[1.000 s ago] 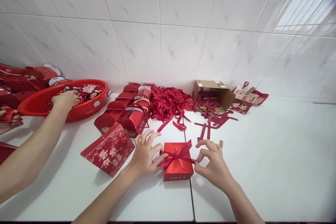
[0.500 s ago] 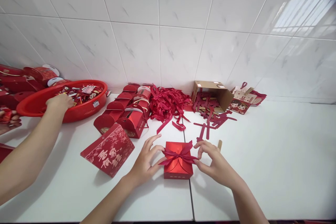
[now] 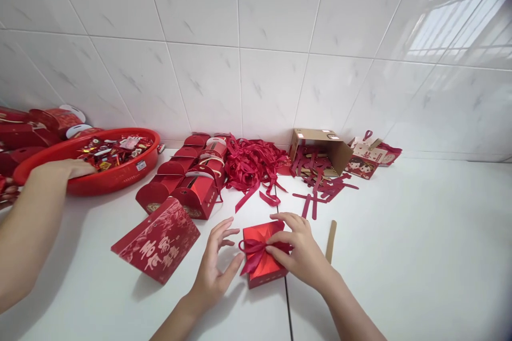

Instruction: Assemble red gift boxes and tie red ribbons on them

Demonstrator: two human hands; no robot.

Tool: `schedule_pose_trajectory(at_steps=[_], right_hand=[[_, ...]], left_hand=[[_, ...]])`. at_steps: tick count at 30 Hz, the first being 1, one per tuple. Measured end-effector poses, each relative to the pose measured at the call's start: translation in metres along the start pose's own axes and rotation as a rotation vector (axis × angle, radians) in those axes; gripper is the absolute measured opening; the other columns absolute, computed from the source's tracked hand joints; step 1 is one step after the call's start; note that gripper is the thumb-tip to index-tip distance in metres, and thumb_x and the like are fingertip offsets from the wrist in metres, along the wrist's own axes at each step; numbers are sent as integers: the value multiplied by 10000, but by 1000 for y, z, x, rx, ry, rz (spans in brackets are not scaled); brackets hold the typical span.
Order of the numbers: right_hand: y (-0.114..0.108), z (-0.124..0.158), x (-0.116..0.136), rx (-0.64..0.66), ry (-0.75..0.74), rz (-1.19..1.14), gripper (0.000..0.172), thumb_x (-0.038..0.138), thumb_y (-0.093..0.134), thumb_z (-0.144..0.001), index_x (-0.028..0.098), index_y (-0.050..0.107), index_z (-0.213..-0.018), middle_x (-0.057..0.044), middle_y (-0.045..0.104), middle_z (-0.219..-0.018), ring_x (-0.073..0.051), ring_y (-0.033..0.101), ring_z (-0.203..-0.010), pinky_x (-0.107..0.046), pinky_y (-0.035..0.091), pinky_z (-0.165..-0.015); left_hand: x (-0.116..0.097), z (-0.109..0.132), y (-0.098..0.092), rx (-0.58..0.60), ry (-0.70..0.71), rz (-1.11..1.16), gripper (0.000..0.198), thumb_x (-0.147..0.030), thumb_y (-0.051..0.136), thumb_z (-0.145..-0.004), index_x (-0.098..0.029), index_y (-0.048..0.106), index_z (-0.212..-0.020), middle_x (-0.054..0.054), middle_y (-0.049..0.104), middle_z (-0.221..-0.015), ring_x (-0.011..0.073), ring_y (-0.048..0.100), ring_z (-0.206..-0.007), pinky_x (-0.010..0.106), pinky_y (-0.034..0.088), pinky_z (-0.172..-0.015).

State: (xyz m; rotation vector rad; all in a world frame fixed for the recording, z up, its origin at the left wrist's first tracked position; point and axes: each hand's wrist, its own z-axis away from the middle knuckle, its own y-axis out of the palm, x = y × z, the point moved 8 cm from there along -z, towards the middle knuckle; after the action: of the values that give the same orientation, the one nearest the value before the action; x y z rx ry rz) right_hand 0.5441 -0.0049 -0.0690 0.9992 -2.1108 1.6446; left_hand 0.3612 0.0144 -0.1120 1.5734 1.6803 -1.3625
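A small red gift box (image 3: 266,277) stands on the table before me, turned a little, with a dark red ribbon bow (image 3: 252,262) across its folded top. My right hand (image 3: 302,249) reaches over the box from the right, thumb and forefinger closed on the bow near its knot. That hand covers the bow's right side. Just left of the box, my left hand (image 3: 216,264) is open, its fingers apart and curved, holding nothing. Beyond it, a red printed bag (image 3: 160,242) with pale lettering leans on the table.
Red handled boxes (image 3: 196,186) stand in rows behind. Beside them lie a heap of ribbons (image 3: 254,165), a cardboard box (image 3: 340,152) spilling maroon strips, and a tan strip (image 3: 331,240). Another person's hand (image 3: 74,168) is at a red basin (image 3: 120,178) of wrapped sweets.
My right hand has moved left from the bow's right end onto its middle. My left hand has let go of the bow. The box has turned slightly; the other person's arm has shifted left.
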Motion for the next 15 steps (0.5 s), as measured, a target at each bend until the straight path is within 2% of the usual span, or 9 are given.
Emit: schedule_pose_trajectory(at_steps=[4, 7, 9, 12, 13, 15], right_hand=[[-21, 8, -11, -61, 70, -8, 119, 235, 571, -855, 255, 674, -800, -57, 559, -1286, -287, 477, -1203, -519, 355, -990], [-53, 19, -38, -157, 164, -23, 161, 300, 532, -868, 240, 654, -782, -80, 547, -1291, -285, 495, -1195, -485, 402, -965], [-83, 25, -70, -231, 227, -22, 219, 367, 513, -863, 232, 653, -761, -98, 543, -1286, -282, 509, -1180, -437, 456, -904], [-140, 31, -135, -405, 376, 154, 234, 407, 553, -786, 221, 666, -700, -113, 588, -1209, -296, 552, -1110, -434, 461, -890], [-160, 33, -158, -479, 453, 237, 228, 396, 560, -764, 213, 676, -690, -123, 597, -1186, -301, 558, -1089, -436, 457, -894], [-200, 42, -195, -705, 613, 454, 258, 367, 526, -762, 183, 705, -745, -157, 595, -1156, -318, 536, -1095, -458, 426, -925]], left_hand=[[6, -1, 1, 13, -22, 1, 477, -278, 480, -928, -336, 295, -1363, 103, 378, -1347, 243, 516, -1150, 404, 488, -892], [11, -1, 2, 17, -53, -6, 459, -293, 463, -935, -328, 292, -1360, 110, 386, -1340, 242, 516, -1141, 410, 486, -894], [14, 0, 2, 23, -68, -19, 444, -297, 448, -942, -322, 292, -1356, 115, 389, -1336, 239, 518, -1133, 409, 490, -888], [15, 1, 2, 27, -69, -37, 422, -296, 428, -950, -325, 294, -1348, 115, 380, -1337, 228, 530, -1116, 396, 505, -874], [16, 1, 2, 27, -64, -43, 413, -294, 425, -951, -327, 299, -1343, 113, 376, -1339, 223, 536, -1107, 388, 511, -867], [15, 0, 3, 23, -48, -60, 399, -288, 425, -950, -327, 314, -1331, 109, 377, -1336, 215, 549, -1089, 375, 524, -849]])
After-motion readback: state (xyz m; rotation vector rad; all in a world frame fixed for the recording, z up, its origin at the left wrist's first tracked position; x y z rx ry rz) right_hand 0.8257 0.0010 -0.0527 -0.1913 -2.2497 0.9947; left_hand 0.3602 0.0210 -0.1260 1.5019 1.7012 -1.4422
